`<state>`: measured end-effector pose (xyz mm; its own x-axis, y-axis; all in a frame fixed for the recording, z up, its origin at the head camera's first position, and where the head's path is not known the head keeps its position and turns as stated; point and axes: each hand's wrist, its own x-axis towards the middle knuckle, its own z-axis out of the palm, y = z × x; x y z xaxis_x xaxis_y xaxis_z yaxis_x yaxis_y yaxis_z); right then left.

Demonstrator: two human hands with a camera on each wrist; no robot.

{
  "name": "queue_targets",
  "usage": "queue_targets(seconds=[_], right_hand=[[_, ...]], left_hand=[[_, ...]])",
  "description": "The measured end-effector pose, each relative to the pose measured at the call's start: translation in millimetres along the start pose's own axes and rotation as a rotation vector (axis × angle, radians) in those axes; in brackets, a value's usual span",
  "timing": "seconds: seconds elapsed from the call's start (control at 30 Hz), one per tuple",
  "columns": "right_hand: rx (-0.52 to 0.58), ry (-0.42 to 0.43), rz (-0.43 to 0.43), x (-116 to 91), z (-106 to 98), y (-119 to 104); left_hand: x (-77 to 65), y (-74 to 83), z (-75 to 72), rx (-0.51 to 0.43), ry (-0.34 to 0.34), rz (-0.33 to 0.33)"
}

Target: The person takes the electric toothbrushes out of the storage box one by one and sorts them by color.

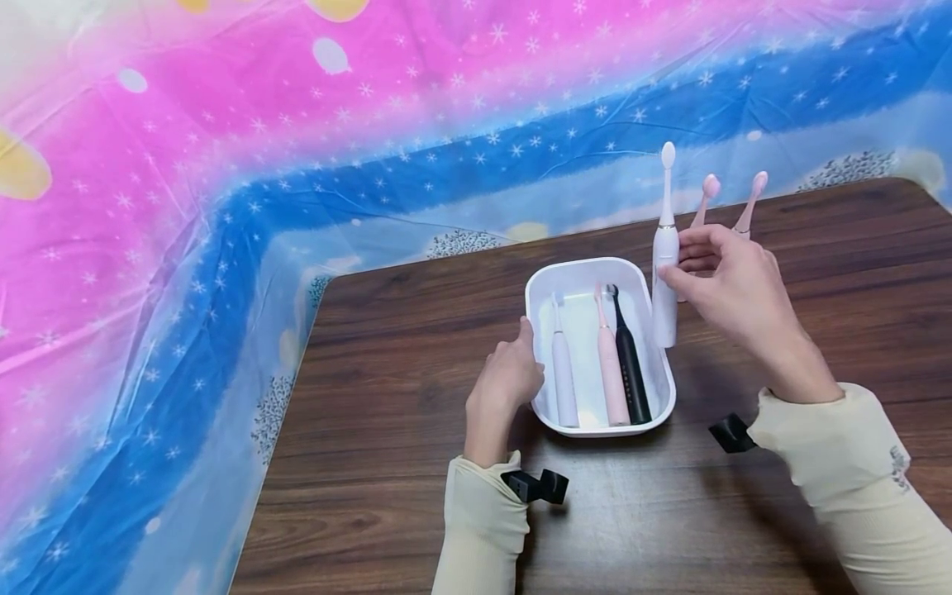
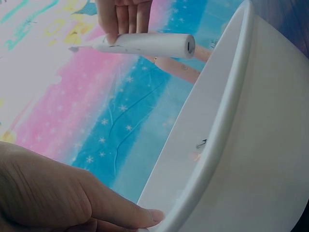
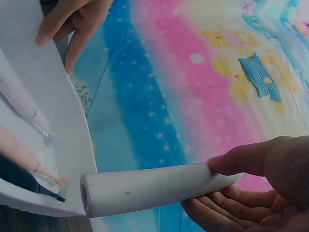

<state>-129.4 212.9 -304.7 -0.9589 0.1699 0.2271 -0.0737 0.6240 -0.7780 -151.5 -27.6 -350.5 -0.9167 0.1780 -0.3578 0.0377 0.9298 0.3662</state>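
The right hand (image 1: 744,285) pinches a white plastic electric toothbrush (image 1: 665,252), held upright near the right rim of a white, rounded-rectangular tray (image 1: 583,432). The step seems to be handling this single brush; the next move likely calls for keeping its base clear of the rim. Right thumb opposes bent fingers. The left hand (image 1: 506,376) grips the tray's left rim, thumb inside.

Cream sleeves (image 1: 483,529) bear black wrist devices (image 1: 531,486).
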Motion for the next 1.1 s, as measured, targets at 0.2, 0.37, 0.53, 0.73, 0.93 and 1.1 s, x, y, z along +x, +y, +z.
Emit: queue_targets(seconds=[0.2, 0.37, 0.53, 0.73, 0.93, 1.1], right_hand=[[-0.008, 0.031, 0.018, 0.3, -3.2, 7.3], [-0.002, 0.047, 0.029, 0.7, -3.9, 12.9], [0.007, 0.057, 0.038, 0.9, -2.9, 18.5], [-0.006, 0.068, 0.037, 1.3, 2.4, 28.4], [-0.032, 0.061, 0.026, -0.4, 9.1, 40.9], [-0.047, 0.061, 0.023, -2.6, 14.3, 49.5]], left_hand=[[0.5, 0.0, 0.2, -0.005, -0.006, 0.003], [0.4, -0.2, 0.8, -0.009, -0.004, 0.003], [-0.2, -0.6, 0.4, -0.008, 0.0, 0.006], [-0.2, -0.4, -0.5, -0.003, 0.004, 0.013], [0.7, -0.7, -0.3, 0.006, 0.012, 0.026], [-0.1, -1.0, 0.1, -0.002, 0.004, 0.022]])
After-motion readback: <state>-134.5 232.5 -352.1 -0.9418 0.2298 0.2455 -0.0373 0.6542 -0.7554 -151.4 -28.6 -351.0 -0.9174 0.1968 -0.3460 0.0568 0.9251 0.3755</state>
